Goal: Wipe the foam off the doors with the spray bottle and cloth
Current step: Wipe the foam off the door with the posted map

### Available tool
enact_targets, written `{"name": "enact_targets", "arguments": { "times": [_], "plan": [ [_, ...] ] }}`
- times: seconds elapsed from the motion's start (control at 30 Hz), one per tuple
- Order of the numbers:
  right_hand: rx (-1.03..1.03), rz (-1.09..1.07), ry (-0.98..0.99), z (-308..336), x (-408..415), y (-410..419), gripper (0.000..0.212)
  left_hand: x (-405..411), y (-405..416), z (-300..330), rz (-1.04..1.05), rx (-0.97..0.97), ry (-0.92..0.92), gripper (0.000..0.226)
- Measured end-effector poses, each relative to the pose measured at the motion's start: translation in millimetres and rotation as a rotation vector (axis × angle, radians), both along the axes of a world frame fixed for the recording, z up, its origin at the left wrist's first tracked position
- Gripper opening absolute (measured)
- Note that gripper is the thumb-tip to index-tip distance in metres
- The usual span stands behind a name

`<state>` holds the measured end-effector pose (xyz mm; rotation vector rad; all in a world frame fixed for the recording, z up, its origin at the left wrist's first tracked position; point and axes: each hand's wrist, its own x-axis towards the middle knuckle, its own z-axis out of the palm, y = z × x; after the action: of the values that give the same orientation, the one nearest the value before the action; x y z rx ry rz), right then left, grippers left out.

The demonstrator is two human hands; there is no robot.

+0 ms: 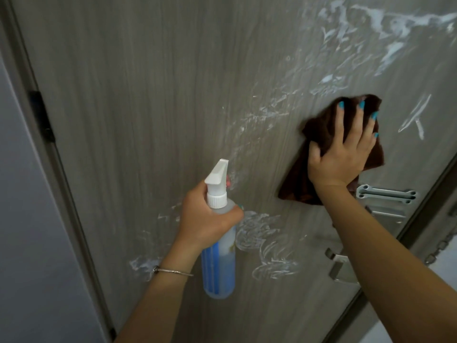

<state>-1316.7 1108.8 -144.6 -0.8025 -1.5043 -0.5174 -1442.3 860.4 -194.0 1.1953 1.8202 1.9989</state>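
Observation:
A grey wood-grain door (148, 95) fills the view. White foam streaks (371, 23) run across its upper right, its middle and its lower part around the bottle. My left hand (205, 219) grips a clear spray bottle (218, 263) with a white nozzle that points at the door. My right hand (346, 154) lies flat, fingers spread, and presses a dark brown cloth (319, 134) against the door just above the lock plate.
A silver lock plate (385, 196) and a lever handle (338, 266) sit on the door's right side, partly behind my right forearm. The door frame with a black hinge (42, 115) runs down the left. A chain (442, 246) hangs at the right edge.

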Motion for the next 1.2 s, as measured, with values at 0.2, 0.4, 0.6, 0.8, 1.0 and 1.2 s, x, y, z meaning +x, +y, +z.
{"name": "enact_targets", "arguments": {
  "times": [0.2, 0.4, 0.6, 0.8, 1.0, 1.2],
  "plan": [
    [0.003, 0.000, 0.017, -0.6, -0.6, -0.2, 0.071, -5.4, 6.0, -9.6, -0.024, -0.026, -0.004, 0.037],
    [0.007, -0.003, 0.022, 0.1, -0.8, -1.4, 0.069, -8.1, 11.2, -19.0, -0.021, -0.025, -0.068, 0.037],
    [0.018, -0.005, 0.030, 0.3, -1.0, -1.9, 0.069, -3.8, 14.8, -29.2, -0.096, -0.059, -0.059, 0.053],
    [0.016, -0.007, 0.025, 0.6, -0.9, -2.2, 0.069, -8.4, 12.7, -46.3, -0.048, -0.093, -0.086, 0.039],
    [0.011, -0.007, 0.031, 0.9, -1.6, -2.9, 0.070, -4.8, 12.1, -51.9, -0.053, -0.096, -0.114, 0.043],
    [0.024, -0.019, 0.021, 0.0, -1.2, -1.6, 0.070, 4.8, 20.5, -26.7, -0.136, -0.031, -0.102, 0.044]
  ]
}}
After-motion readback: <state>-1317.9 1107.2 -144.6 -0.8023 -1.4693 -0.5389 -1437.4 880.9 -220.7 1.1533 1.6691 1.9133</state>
